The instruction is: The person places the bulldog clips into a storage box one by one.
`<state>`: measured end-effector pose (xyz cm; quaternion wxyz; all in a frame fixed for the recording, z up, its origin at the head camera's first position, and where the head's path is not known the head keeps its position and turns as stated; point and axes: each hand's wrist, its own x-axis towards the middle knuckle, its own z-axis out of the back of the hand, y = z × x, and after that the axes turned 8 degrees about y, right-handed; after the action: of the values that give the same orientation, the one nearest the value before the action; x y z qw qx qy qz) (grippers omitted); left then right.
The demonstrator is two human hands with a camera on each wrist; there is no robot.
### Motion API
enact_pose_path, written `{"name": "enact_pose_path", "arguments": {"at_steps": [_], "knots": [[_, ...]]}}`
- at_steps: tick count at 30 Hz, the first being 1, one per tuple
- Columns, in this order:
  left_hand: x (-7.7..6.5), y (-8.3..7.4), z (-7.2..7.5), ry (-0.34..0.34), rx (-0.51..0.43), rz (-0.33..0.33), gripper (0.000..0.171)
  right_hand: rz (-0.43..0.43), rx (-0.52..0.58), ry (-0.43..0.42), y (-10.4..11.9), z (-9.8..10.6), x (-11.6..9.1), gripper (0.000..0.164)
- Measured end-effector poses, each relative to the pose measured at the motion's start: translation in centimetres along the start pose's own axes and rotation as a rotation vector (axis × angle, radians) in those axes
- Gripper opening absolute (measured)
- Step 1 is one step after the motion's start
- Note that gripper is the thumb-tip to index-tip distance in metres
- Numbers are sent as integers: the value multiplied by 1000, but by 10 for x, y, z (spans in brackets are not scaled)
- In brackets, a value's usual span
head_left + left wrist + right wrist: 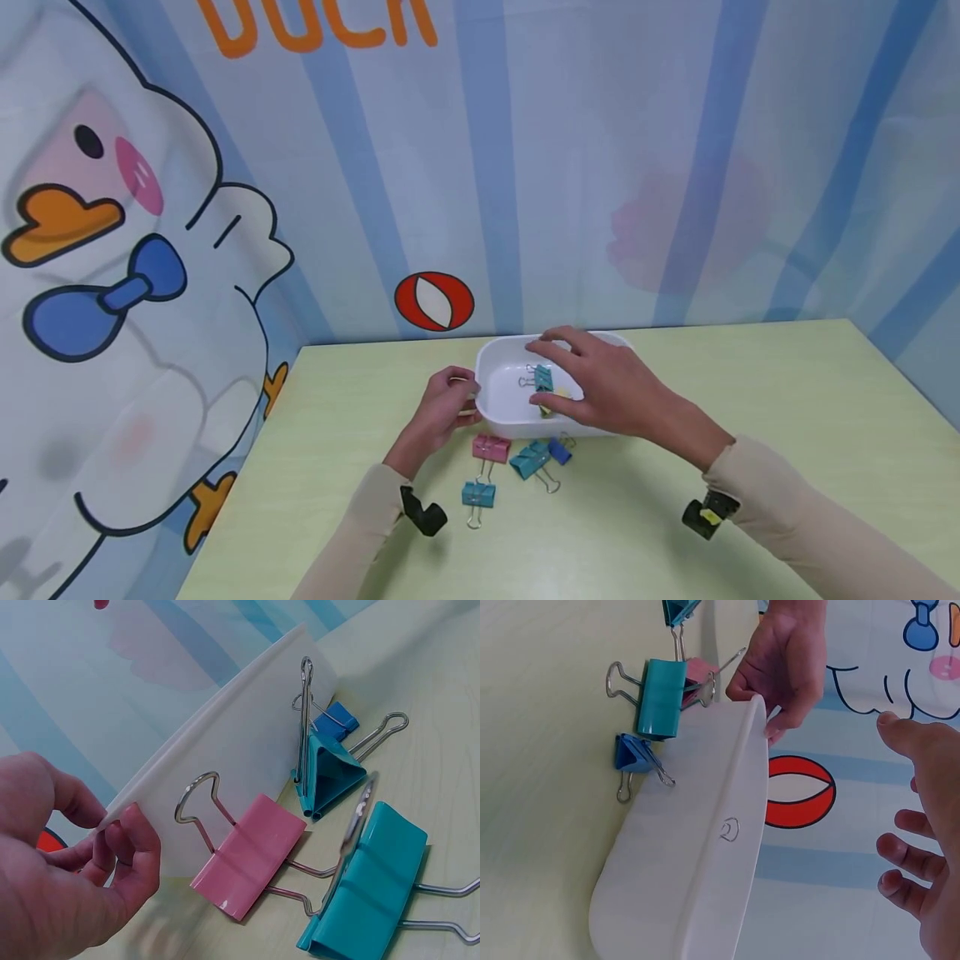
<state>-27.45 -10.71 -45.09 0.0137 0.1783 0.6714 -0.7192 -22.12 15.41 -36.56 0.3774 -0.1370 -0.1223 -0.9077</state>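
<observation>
A white plastic tray (497, 400) stands on the table, a teal binder clip (543, 379) and a small yellowish clip, partly hidden by my right hand, inside it. My left hand (446, 403) pinches the tray's left rim between thumb and fingers. Over the tray hovers my right hand (611, 379), thumb and fingers spread apart with nothing between them. In front of the tray lie a pink binder clip (249, 855), a teal binder clip (530, 459) and a blue binder clip (634, 754). Another teal binder clip (477, 494) lies nearer to me.
The pale yellow table (780, 400) reaches out on both sides of the tray. Behind it hangs a blue striped cloth (555, 167) with a duck drawing and a red ball print (434, 302). Each wrist carries a small black camera.
</observation>
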Motion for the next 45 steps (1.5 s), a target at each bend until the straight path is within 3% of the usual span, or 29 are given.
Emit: {"name": "enact_pose_path", "arguments": {"at_steps": [8,22,33,45], "knots": [[-1,1,0,-3,3,2,35,88,19,69,11,-14,-14,62],[-1,-1,0,-5,4,14,34,139,42,309,29,-64,-36,48],[-1,-1,0,3,-12,1,33,119,32,344,30,-85,-36,38],[-1,0,1,13,-12,-18,33,92,-14,307,31,-101,-29,34]]}}
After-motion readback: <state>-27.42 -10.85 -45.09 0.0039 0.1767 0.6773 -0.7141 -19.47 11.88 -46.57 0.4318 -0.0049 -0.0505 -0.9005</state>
